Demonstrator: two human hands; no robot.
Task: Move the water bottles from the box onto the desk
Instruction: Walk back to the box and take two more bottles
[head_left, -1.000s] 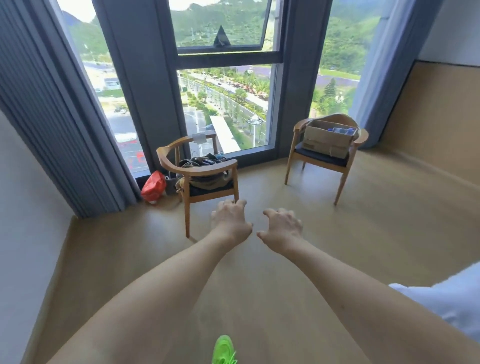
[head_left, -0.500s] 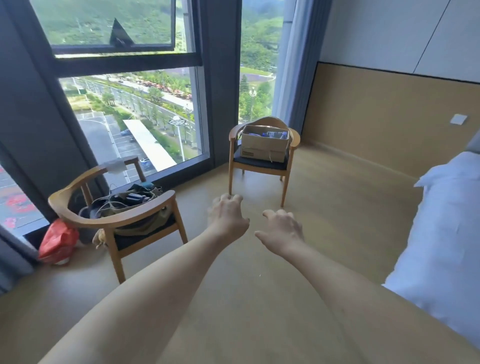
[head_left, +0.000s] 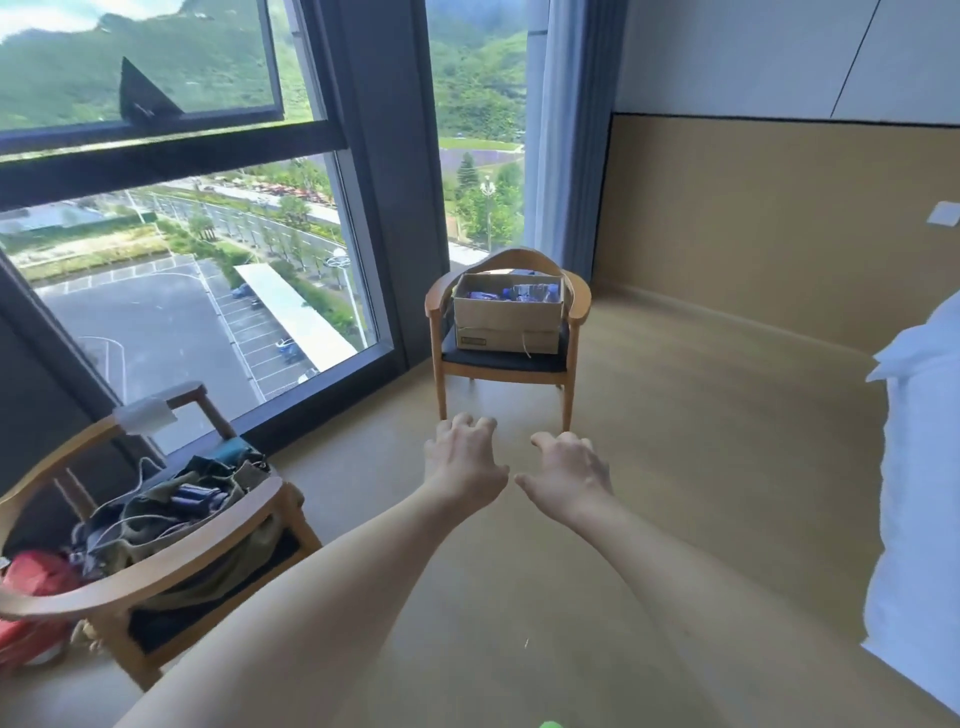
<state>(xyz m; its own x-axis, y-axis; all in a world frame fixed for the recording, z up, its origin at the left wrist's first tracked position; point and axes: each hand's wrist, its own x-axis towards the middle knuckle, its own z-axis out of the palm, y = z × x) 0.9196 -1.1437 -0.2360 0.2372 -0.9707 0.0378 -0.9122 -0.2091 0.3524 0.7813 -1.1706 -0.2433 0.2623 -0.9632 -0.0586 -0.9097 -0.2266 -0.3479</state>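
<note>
Wooden floor (head_left: 675, 467) bare between both chairs; box (head_left: 506, 317) on far chair (head_left: 506, 358)

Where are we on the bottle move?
Done: nothing visible; no desk is in view. In hand: nothing. The left hand and right hand are both empty, held out with fingers curled. Left: everything. The water bottles sit in the cardboard box on the far chair, beyond reach of the hands.
</note>
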